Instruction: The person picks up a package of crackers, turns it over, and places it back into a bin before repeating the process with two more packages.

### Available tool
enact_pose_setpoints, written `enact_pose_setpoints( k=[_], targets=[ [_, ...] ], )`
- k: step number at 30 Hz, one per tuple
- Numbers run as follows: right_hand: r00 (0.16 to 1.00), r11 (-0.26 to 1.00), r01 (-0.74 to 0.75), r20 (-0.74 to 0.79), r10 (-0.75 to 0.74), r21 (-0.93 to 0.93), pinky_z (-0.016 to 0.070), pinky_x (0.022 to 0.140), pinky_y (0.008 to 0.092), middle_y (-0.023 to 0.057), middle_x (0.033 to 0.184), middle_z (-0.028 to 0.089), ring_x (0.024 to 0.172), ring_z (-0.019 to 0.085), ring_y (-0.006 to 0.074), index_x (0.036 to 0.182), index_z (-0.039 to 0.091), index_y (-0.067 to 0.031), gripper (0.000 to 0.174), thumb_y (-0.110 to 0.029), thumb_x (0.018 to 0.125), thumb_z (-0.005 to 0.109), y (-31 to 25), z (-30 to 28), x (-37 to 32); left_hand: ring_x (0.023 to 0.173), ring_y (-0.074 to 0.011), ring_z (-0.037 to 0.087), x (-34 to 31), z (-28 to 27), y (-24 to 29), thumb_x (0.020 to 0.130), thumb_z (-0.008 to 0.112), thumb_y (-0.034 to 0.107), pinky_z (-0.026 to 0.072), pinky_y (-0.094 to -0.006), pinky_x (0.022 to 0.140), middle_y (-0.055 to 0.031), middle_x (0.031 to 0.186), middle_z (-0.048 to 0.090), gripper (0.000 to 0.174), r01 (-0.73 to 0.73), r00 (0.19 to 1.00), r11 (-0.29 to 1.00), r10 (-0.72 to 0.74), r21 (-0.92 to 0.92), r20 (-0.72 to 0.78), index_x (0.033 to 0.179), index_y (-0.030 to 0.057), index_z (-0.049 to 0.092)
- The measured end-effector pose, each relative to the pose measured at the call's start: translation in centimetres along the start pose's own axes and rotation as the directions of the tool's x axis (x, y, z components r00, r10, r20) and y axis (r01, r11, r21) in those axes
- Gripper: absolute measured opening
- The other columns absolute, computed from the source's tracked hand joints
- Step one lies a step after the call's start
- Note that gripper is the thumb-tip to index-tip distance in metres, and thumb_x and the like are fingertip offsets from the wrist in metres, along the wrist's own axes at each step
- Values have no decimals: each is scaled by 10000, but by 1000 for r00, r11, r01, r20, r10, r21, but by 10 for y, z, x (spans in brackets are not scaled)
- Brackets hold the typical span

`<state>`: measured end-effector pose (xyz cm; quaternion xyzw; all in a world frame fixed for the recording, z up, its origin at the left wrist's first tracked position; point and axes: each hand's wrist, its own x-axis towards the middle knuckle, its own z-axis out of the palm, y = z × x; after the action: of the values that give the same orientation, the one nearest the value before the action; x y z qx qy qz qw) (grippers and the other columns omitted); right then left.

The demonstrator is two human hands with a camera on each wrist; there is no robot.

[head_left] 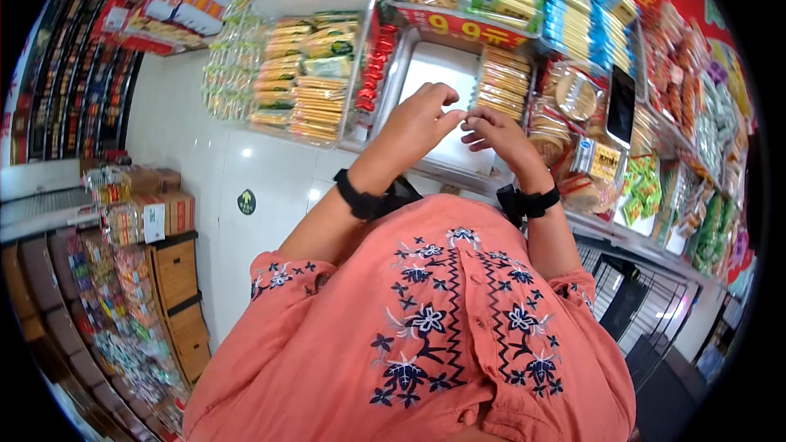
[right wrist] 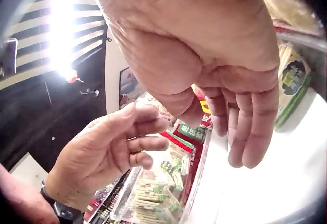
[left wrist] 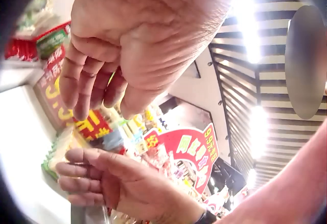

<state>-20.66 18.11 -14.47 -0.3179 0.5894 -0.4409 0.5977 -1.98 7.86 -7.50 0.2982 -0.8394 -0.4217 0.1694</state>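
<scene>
Left hand (head_left: 417,119) and right hand (head_left: 495,137) are touching fingertips, loosely curled, empty, above white tray (head_left: 434,74); likely between picks, next reach needs parting.

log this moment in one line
left hand + right hand: fingertips close together | held: nothing visible | behind: white metal shelf tray

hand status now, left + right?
Left hand: open, fingers loosely curled, nothing seen in it.
Right hand: open, fingers relaxed, nothing seen in it.
</scene>
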Motion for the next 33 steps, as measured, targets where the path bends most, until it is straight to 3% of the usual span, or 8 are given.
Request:
enact_pose_setpoints(
  k=[5, 8, 11, 18, 21, 24, 30, 33],
  targets=[
    [996, 998, 26, 87, -21, -48, 569, 774, 322, 131, 1081, 671, 947, 698, 216, 1236, 582, 57, 383, -224, 979, 549, -23, 17, 9, 915, -210, 651, -35, -86, 14, 948, 666, 206, 516, -327, 809, -122, 1016, 665, 272, 69, 989, 996, -60, 60, -136, 1107, -11, 626],
    [989, 998, 32, 148, -23, -54, 572, 774, 319, 125, 1081, 673, 941, 701, 212, 1236, 584, 58, 384, -219, 972, 550, -30, 26, 14, 911, -223, 652, -44, -138, -29, 955, 645, 169, 513, -327, 812, -115, 975, 672, 227, 80, 970, 966, -20, 244, -241, 1091, -13, 633],
    [981, 994, 34, 192, -14, -102, 572, 793, 336, 148, 1130, 669, 964, 696, 227, 1252, 576, 26, 391, -274, 1002, 552, -29, 31, 20, 955, -257, 654, -42, -182, -56, 957, 633, 170, 511, -348, 837, -138, 1029, 675, 236, 104, 984, 898, -31, 427, -174, 1114, -6, 641],
    [988, 996, 5, 154, 8, -86, 577, 776, 320, 120, 1074, 672, 931, 704, 213, 1235, 588, 56, 389, -216, 960, 550, -32, 39, 19, 1070, -381, 612, -25, -206, -122, 902, 618, 195, 485, -446, 917, -207, 1106, 666, 289, 163, 985, 836, -108, 524, -134, 1124, 15, 663],
    [990, 998, -1, 140, 10, -67, 576, 777, 322, 123, 1076, 669, 931, 702, 217, 1237, 588, 54, 395, -228, 963, 551, -29, 35, 18, 1080, -385, 611, -19, -208, -151, 881, 638, 200, 485, -440, 921, -215, 1114, 666, 307, 147, 989, 845, -114, 514, -95, 1128, 19, 662],
    [992, 999, -3, 125, 10, -53, 574, 775, 322, 126, 1075, 668, 931, 701, 218, 1237, 588, 52, 397, -236, 966, 549, -24, 33, 19, 1046, -288, 633, -12, -207, -149, 881, 617, 164, 493, -380, 918, -171, 1107, 665, 334, 191, 972, 844, -234, 501, 24, 1158, -20, 636],
    [994, 999, -7, 112, 12, -48, 572, 772, 317, 131, 1085, 670, 928, 702, 214, 1234, 589, 47, 388, -230, 966, 548, -24, 33, 18, 901, -179, 625, -2, -200, -142, 938, 620, 200, 513, -337, 833, -89, 1000, 672, 329, 429, 901, 888, -433, 162, -12, 1181, -23, 616],
    [994, 999, -12, 104, 17, -49, 572, 774, 315, 132, 1088, 673, 930, 703, 211, 1229, 591, 46, 380, -223, 963, 550, -27, 34, 17, 903, -165, 620, -2, -198, -138, 967, 605, 214, 515, -334, 819, -79, 1006, 671, 320, 418, 907, 896, -420, 151, -17, 1195, -9, 617]
  ],
)
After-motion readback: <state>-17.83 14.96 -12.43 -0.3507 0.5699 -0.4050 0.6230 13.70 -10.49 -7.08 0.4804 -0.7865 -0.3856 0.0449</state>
